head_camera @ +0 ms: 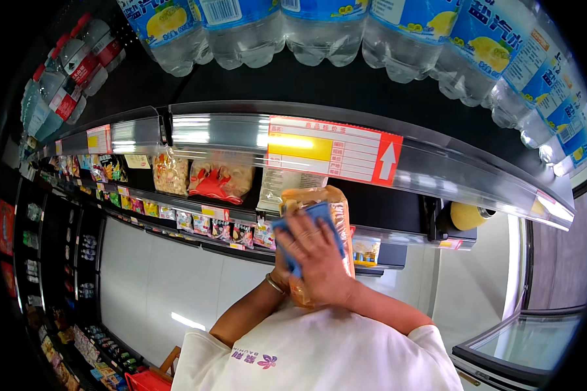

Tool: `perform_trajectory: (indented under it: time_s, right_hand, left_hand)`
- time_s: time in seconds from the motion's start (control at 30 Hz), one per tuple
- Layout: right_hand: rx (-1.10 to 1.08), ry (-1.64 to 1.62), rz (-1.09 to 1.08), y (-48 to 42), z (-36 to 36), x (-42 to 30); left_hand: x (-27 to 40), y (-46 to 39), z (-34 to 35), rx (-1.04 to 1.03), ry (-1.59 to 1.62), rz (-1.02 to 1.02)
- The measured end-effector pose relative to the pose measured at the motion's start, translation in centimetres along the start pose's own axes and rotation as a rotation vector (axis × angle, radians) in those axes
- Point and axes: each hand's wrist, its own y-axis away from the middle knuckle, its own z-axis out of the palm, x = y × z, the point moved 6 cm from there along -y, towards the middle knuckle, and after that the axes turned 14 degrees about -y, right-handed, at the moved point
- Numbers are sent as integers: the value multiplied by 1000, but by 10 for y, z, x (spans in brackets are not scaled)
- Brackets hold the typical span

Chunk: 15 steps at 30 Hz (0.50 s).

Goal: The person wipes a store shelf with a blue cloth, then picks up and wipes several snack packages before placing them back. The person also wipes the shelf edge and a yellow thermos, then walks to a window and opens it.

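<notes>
In front of my chest stands an orange-brown plastic food package, held upright just below the shelf's front edge. Flat against its face lies a folded blue cloth, pressed there by my right hand with the fingers spread over it. My left hand, with a bracelet at the wrist, grips the package from its left side; most of those fingers are hidden behind the cloth and my right hand. Behind the package, a white printed packet stands on the lower shelf.
Clear plastic bottles with blue labels line the upper shelf, whose price-tag rail runs above my hands. A red-and-clear snack bag sits on the lower shelf. A yellow container is at right, above a glass-topped cabinet.
</notes>
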Motion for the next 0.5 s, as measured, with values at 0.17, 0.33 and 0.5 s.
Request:
perform_trajectory:
  time_s: [0.17,0.33,0.5]
  right_hand:
    - [-114,-5,-91,-11,14,-10]
    - [129,56,43,-15,-14,30]
    - [205,-424,173,15,-3,56]
  left_hand:
    - [12,10,-2,-41,4,41]
    - [23,17,-8,-41,269,-12]
    - [35,21,-13,17,384,-43]
